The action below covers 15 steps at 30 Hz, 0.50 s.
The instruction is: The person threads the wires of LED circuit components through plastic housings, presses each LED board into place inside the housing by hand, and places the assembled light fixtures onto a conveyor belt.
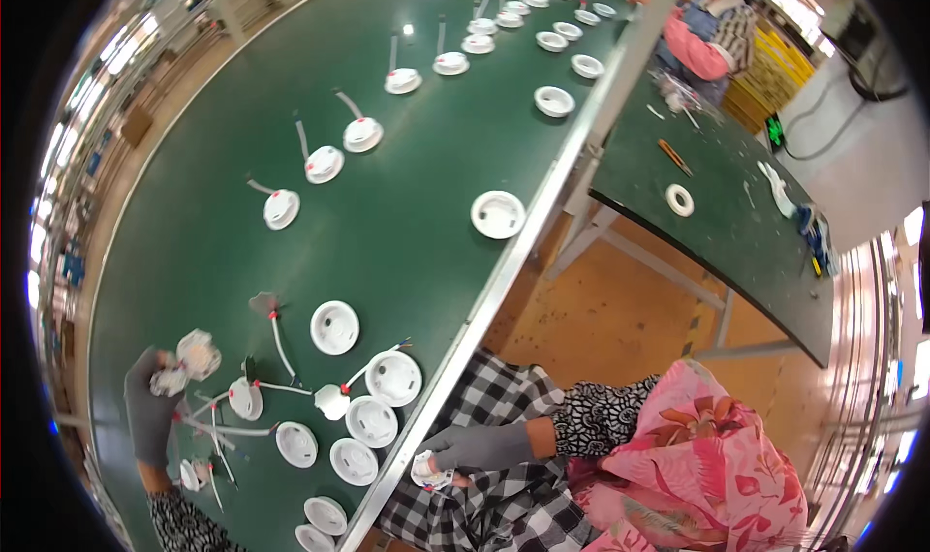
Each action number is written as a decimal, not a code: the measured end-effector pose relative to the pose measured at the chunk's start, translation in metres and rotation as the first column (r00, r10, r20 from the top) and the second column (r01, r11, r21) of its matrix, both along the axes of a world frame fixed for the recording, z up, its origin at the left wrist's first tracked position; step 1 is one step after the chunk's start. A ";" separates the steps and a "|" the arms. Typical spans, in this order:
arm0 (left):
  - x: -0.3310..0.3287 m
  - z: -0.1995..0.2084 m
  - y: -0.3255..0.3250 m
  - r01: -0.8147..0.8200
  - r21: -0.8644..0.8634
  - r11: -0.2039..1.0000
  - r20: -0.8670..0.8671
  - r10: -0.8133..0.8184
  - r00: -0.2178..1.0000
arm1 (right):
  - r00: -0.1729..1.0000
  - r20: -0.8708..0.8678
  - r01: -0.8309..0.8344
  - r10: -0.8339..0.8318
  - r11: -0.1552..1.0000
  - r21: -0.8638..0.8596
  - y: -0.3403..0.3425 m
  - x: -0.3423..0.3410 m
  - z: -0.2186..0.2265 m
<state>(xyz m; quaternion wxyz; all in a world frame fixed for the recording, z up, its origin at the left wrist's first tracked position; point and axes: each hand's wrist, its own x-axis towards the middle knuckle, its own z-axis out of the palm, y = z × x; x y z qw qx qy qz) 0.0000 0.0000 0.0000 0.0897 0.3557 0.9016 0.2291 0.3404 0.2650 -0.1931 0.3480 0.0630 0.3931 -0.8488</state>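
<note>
A: From where I sit, how is the right hand set?

B: My right hand (475, 448) comes in from the right with its back up, low over the plaid cloth (513, 397). Its fingers are bent narrow around a small white part (431, 472), just beside the metal rail (471, 331).

A: And the left?

B: My left hand (150, 412) reaches up from the lower left, over the green surface (407, 179). Its fingers curl toward the right around a white clump (199, 355); I can't tell whether that is one piece or several. White wires (242, 432) and a white disc (245, 399) with a red bit lie just beside it.

A: What containers do I have close by?

B: Shallow white cups (355, 462) sit between my hands, several along the rail, hollow side up. I see dark marks inside some, too small to make out. A wired piece (331, 401) lies beside them, its wire running along one cup's rim.

A: Further off?

B: More cups follow the rail, and a row of round lids (324, 164), wires sticking up, runs along the middle. Across the rail, a dark table (731, 218) bears a tape roll (679, 199) and an orange cutter (674, 157). A co-worker (712, 44) is near yellow crates (783, 66); I can't tell what those hold.
</note>
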 end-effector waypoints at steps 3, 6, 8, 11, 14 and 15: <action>-0.012 -0.001 -0.025 -0.104 0.059 0.993 0.048 0.101 0.994 | 0.998 -0.064 -0.029 0.028 0.999 -0.020 -0.004 -0.006 -0.011; 0.020 0.017 -0.070 -0.294 0.096 0.951 0.075 0.288 0.955 | 0.980 -0.191 -0.042 0.048 0.998 0.038 -0.002 0.003 0.004; 0.063 0.048 -0.044 -0.383 -0.049 0.923 0.139 0.386 0.912 | 0.989 -0.146 0.015 0.004 0.992 0.126 0.013 0.006 0.000; 0.092 0.051 -0.090 -0.320 0.006 0.947 -0.090 0.319 0.944 | 0.984 0.157 0.062 -0.082 0.989 0.131 0.022 0.012 0.014; 0.152 0.063 -0.165 -0.502 0.014 0.865 0.075 0.500 0.863 | 0.983 0.112 0.152 -0.146 0.987 -0.047 0.009 0.021 0.003; 0.183 0.075 -0.186 -0.598 -0.018 0.801 0.100 0.597 0.796 | 0.992 0.116 0.058 -0.047 0.994 -0.089 -0.002 0.026 0.005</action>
